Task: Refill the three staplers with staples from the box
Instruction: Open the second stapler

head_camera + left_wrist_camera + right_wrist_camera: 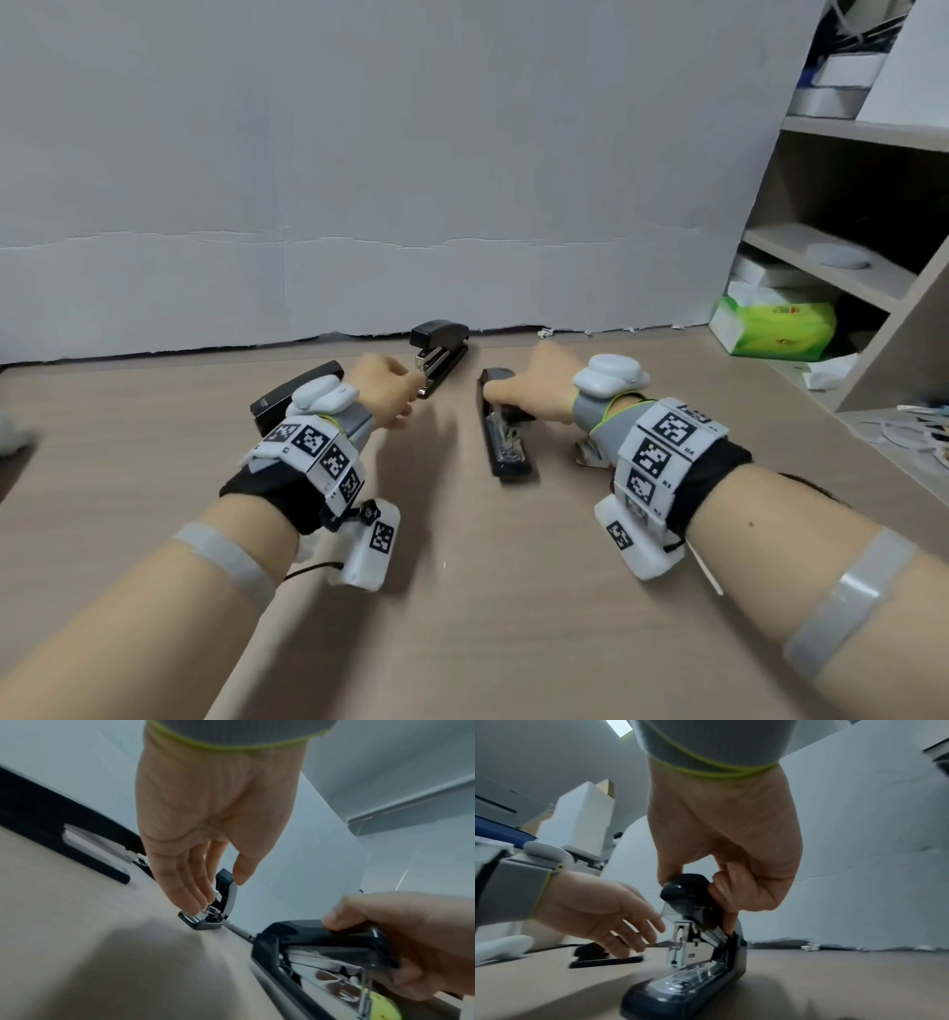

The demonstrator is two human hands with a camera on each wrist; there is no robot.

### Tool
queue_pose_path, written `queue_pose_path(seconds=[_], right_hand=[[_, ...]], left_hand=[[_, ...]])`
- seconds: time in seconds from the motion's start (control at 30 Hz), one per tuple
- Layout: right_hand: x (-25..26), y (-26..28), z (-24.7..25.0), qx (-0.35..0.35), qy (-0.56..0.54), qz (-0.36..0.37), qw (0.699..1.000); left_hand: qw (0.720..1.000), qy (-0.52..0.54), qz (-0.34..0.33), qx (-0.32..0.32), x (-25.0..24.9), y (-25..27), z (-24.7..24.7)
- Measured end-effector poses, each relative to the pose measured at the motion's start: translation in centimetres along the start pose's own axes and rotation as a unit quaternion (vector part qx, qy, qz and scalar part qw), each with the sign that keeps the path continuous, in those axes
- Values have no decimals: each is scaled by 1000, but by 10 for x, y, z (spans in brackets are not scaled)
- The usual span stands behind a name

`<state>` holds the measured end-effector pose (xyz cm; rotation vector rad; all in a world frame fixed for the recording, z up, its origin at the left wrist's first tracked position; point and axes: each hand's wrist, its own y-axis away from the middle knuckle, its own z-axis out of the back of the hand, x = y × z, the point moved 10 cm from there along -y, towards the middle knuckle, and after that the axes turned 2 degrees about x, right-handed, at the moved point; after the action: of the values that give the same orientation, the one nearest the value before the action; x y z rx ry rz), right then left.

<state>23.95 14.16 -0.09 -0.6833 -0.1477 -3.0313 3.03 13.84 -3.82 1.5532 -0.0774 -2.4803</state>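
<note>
Three black staplers on the desk (462,591). Right hand (534,390) grips the near stapler (506,442) by its raised top arm, at 1 o'clock from desk centre. Left hand (387,390), fingers relaxed, fingertips (195,902) at the open far stapler (439,352), 12 o'clock; whether it pinches staples, cannot tell. Third stapler (292,395) at 10 o'clock. Likely rigid, fairly heavy, smooth shell, sprung hinge: hold by base sides. Box (590,452) under right wrist.

3 black staplers on the counter (462,591): left one (295,395), middle one (441,349), right one (506,442). 2 hands: left hand (387,390), right hand (539,393). 1 green tissue pack (773,329) by the shelves.
</note>
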Motion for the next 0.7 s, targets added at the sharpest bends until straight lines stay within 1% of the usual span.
queue_pose_path(seconds=[0.1, 0.2, 0.27, 0.37, 0.43, 0.57, 0.63, 0.7], right_hand=[[-24, -22, 16, -23, 26, -46, 998], [-43, -33, 25, -31, 36, -75, 996], [-51, -43, 27, -35, 45, -84, 995], [-54, -50, 26, -38, 37, -84, 995], [-56, -56, 23, -34, 31, -81, 996], [-60, -58, 22, -17, 39, -75, 996], [-57, -55, 26, -39, 31, -69, 996], [-43, -48, 35, -87, 13, -40, 995]], left_hand=[[997, -58, -17, -53, -17, -20, 9], [982, -158, -43, -91, -34, -37, 10], [978, -173, -41, -106, -38, -53, 8], [978, -183, -48, -90, -39, -68, 0], [973, -214, -53, -71, -38, -74, -6], [971, -216, -74, -74, -43, -77, -11], [971, -212, -89, -68, -43, -76, -12], [972, -204, -110, -45, -43, -73, -14]])
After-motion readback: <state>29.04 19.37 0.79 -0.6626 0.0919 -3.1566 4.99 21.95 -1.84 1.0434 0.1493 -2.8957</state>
